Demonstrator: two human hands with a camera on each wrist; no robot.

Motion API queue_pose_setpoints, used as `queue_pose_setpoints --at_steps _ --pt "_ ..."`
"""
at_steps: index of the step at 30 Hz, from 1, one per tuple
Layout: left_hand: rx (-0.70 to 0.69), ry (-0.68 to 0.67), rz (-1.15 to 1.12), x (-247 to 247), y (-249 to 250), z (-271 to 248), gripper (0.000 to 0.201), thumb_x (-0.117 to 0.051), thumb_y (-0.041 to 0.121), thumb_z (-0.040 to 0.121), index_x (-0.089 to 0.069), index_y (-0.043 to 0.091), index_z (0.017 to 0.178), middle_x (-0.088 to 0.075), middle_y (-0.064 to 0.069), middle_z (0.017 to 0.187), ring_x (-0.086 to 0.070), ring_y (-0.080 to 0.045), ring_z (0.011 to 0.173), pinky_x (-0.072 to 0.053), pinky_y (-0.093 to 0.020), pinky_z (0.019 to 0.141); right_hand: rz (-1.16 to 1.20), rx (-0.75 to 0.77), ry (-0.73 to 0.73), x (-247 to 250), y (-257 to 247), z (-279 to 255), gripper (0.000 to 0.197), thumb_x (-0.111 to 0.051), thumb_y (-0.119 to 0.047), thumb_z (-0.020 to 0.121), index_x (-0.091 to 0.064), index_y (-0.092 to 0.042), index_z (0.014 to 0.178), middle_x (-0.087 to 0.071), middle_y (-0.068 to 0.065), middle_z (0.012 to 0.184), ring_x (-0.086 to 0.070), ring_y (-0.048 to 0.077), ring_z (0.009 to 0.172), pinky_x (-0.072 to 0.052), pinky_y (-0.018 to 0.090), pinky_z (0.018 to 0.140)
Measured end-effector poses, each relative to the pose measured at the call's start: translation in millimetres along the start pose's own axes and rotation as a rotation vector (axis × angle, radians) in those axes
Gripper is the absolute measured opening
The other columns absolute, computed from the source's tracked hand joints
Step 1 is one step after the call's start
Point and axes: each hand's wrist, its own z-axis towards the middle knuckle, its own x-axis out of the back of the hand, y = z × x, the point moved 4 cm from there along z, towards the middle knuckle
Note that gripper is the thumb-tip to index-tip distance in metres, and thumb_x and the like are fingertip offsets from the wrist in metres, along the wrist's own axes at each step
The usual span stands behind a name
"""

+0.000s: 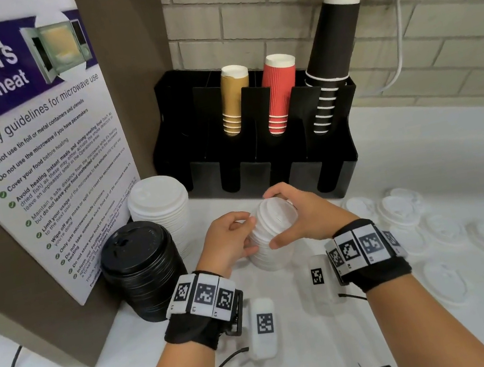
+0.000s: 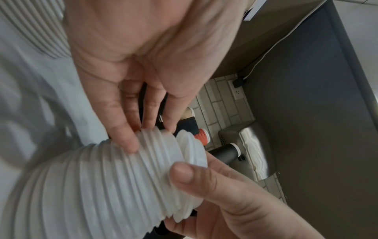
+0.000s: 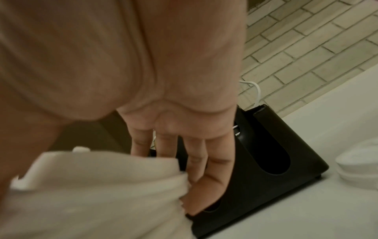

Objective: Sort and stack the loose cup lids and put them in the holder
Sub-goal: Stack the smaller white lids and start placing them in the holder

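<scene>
**Lids gathered at the cup station**

You stand at a white counter (image 1: 422, 151) against a pale brick wall (image 1: 269, 16), a microwave safety poster (image 1: 35, 155) at your left. The black holder (image 1: 261, 154) at the back carries three cup stacks: tan (image 1: 234, 100), red (image 1: 279, 92) and black (image 1: 331, 54); its front slots look empty. Two finished lid stacks sit left of you, one white (image 1: 161, 207), one black (image 1: 140, 266). About seven loose white lids (image 1: 400, 210) lie scattered at the right. Your left hand (image 1: 231, 240) and right hand (image 1: 304, 214) both grip a third stack of white lids (image 1: 272, 236), fingers curled round it, in front of the holder.
</scene>
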Motion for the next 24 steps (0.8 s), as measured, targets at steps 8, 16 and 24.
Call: queue_pose_setpoints --at_steps 8,16,24 --pt "-0.010 -0.028 0.016 1 4 -3 0.016 -0.052 0.015 0.099 -0.066 0.019 0.106 -0.056 -0.010 0.093 -0.058 -0.018 0.078 -0.058 -0.026 0.064 -0.201 -0.016 -0.012 -2 -7 7 0.078 -0.088 -0.034 0.059 -0.048 -0.040 0.126 -0.046 -0.005 0.117 -0.046 0.014 0.105 -0.038 0.025 0.083" --pt "-0.004 -0.012 0.009 -2 4 -2 0.020 -0.067 0.019 0.091 -0.064 0.016 0.110 -0.055 -0.008 0.087 -0.059 -0.020 0.081 -0.059 -0.033 0.071 -0.269 0.029 -0.020 -11 -12 7 0.082 -0.089 -0.033 0.058 -0.049 -0.039 0.130 -0.045 -0.007 0.120 -0.046 0.013 0.109 -0.042 0.027 0.090" --pt "0.004 0.010 0.068 -10 5 5 0.017 -0.066 0.020 0.091 -0.063 0.016 0.107 -0.053 -0.006 0.091 -0.056 -0.019 0.085 -0.057 -0.028 0.063 -0.092 -0.146 0.194 56 15 -22 0.043 -0.059 -0.030 0.093 -0.052 -0.021 0.134 -0.055 0.002 0.132 -0.054 0.015 0.115 -0.038 0.020 0.092"
